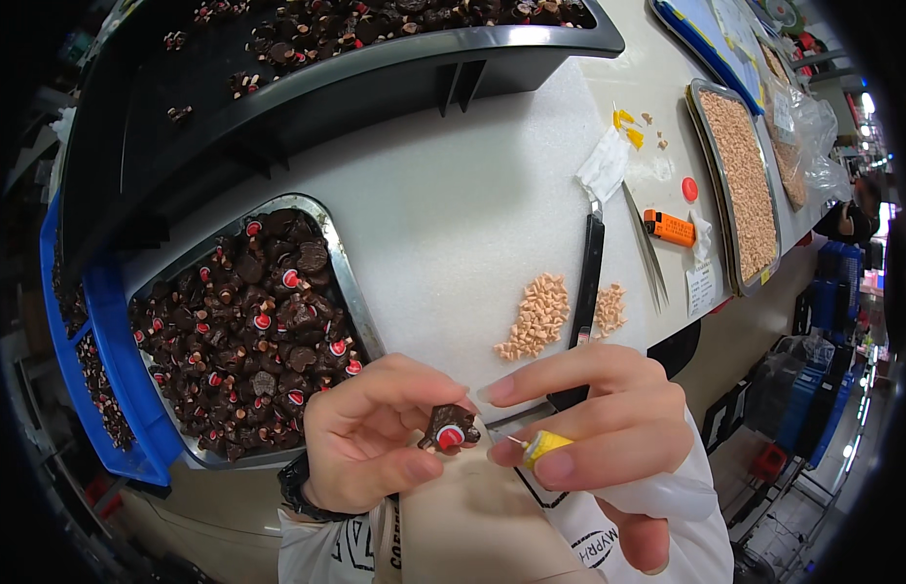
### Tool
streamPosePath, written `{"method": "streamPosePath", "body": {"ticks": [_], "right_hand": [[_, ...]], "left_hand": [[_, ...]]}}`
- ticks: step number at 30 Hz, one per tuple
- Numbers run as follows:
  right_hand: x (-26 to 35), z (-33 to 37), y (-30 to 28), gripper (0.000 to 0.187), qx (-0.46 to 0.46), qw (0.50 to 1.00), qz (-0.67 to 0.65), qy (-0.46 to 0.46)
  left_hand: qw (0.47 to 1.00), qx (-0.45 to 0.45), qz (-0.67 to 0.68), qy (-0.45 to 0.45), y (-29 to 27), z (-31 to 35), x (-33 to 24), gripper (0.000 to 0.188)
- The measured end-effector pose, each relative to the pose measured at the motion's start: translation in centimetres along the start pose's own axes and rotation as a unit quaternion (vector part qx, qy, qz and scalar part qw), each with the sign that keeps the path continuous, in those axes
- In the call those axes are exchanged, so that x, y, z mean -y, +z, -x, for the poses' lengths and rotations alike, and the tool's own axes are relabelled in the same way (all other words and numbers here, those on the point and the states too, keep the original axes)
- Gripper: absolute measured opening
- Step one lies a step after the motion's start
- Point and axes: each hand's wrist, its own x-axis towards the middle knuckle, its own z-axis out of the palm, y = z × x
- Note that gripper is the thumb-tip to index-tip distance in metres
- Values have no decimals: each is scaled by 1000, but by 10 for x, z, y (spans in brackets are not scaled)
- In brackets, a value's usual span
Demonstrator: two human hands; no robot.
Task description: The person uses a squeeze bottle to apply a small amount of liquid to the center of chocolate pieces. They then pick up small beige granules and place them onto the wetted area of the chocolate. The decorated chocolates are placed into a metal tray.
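Note:
My left hand (351, 443), a dark watch on its wrist, pinches a small dark brown figurine part (439, 424) between thumb and fingers. A round red and white patch shows on the part. Close on its right, my right hand (623, 414) grips a needle-tipped squeeze bottle (548, 448) with a yellow front; its thin tip points at the part without clearly touching it. A soft whitish body, seemingly the bottle's, extends under the right hand. Just beyond my hands lies a pile of tiny peach-coloured pieces (538, 316), with a smaller pile (610, 310) beside it.
A metal tray (351, 282) of brown parts stands at left, beside a blue bin (131, 409). A large black crate (375, 73) spans the back. Between the piles lies a black-handled tool (590, 268). Tweezers (647, 248), an orange lighter (670, 228) and a peach-piece tray (735, 175) are right.

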Motion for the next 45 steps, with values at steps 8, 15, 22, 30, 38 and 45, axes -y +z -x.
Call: {"method": "streamPosePath", "body": {"ticks": [8,15,22,30,38,45], "right_hand": [[-3,-1,-3,66,21,999,-30,2],[0,-6,3,64,8,999,-25,21],[-2,-1,1,63,15,1000,-10,14],[-1,-1,2,63,-3,999,-32,15],[-1,-4,-1,61,30,999,-30,10],[11,-2,-23,26,28,997,75,5]], "left_hand": [[1000,10,25,-13,0,0,0,50],[1000,15,25,-1,-1,-1,0,49],[1000,23,9,11,-2,-1,1,48],[998,2,58,-5,2,-2,-1,45],[999,-2,55,-1,1,-1,1,47],[999,-39,14,23,0,0,2,51]]}}
